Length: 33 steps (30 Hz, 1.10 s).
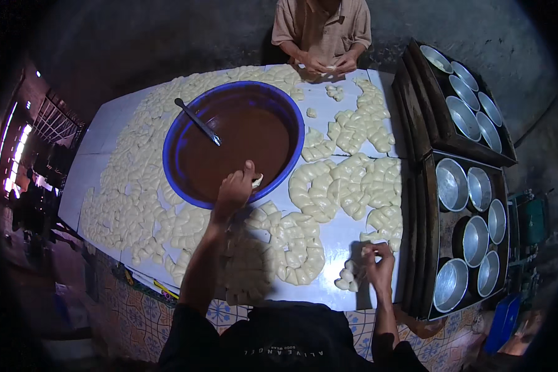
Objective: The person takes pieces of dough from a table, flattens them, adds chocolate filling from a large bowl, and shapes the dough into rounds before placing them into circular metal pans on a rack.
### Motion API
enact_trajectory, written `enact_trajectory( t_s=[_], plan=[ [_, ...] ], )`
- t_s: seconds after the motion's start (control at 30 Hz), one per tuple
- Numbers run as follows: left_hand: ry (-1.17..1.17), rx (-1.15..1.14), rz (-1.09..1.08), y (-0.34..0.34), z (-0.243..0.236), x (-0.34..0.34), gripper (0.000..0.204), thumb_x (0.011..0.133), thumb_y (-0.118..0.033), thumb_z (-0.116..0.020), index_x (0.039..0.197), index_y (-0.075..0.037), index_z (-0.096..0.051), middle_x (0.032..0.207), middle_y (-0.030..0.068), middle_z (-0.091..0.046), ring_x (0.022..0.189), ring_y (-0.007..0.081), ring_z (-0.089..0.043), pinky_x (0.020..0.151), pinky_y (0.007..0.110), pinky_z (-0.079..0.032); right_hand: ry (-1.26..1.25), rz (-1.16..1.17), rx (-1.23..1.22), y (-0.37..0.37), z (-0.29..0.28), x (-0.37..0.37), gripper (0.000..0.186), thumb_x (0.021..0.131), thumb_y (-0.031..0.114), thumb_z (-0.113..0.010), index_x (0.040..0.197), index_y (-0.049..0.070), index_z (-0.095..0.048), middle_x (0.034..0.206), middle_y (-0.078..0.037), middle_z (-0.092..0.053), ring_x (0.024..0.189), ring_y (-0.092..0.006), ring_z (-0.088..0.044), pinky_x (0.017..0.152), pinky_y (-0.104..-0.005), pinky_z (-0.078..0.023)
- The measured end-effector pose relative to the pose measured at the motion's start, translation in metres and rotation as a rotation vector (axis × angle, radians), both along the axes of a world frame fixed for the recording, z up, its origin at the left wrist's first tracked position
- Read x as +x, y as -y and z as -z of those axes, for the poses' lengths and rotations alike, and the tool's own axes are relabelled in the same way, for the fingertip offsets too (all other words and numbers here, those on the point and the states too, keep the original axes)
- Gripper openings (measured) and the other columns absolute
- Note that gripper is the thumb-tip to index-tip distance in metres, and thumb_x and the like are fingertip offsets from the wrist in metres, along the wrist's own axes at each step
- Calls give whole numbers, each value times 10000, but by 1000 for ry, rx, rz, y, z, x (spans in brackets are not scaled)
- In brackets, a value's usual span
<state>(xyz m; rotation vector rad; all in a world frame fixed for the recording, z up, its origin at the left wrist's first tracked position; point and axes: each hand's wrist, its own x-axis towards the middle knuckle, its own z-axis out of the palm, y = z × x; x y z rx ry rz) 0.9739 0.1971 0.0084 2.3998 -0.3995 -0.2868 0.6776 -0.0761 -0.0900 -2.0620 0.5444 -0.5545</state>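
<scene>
My left hand point(234, 189) reaches over the near rim of a big blue basin point(294, 118) of brown filling and pinches a small pale dough piece point(257, 180) at the rim. My right hand point(378, 263) rests near the table's front right edge, fingers closed on a dough piece from a small cluster point(348, 277). A dark spoon point(197, 121) lies in the filling. Folded white dough pieces point(328, 186) cover the white table point(338, 235) around the basin.
Another person in a tan shirt point(322, 25) works dough with both hands point(328, 64) at the far edge. Dark trays point(429, 211) holding round metal tins point(452, 184) line the right side. Tiled floor shows below the front edge.
</scene>
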Motion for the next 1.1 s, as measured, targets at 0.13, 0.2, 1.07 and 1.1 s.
enact_trajectory(
  t_s=[0.13, 0.2, 1.07, 1.1],
  plan=[
    [-311, -754, -65, 6, 16, -40, 979, 863, -776, -160, 1208, 53, -551, 927, 194, -675, 820, 312, -649, 778, 413, -491, -163, 239, -789, 12, 5, -17, 292, 904, 184, -591, 1109, -16, -650, 966, -157, -630, 855, -267, -605, 779, -333, -494],
    [-810, -1009, -55, 25, -15, -89, 1107, 779, -856, -201, 1249, 95, -515, 1086, 234, -630, 1000, 301, -624, 905, 418, -469, -60, 183, -216, -3, 12, -11, 291, 925, 174, -571, 1132, -21, -634, 974, -142, -629, 845, -241, -608, 778, -317, -496],
    [-662, -804, 182, 34, 74, -222, 184, 882, -38, -640, 984, 110, -599, 1011, 103, -574, 918, 172, -619, 864, 274, -548, 183, -485, 296, -91, -58, -4, 290, 810, -13, -654, 1100, -6, -654, 1149, -105, -551, 1057, -216, -567, 818, -327, -499],
    [-664, -804, 181, 34, 77, -225, 184, 882, -38, -640, 984, 110, -599, 1011, 103, -574, 918, 172, -619, 864, 274, -548, 215, -496, 107, -88, -38, -7, 273, 836, 18, -643, 1108, 2, -655, 1072, -100, -608, 983, -204, -603, 788, -316, -505]
  ],
)
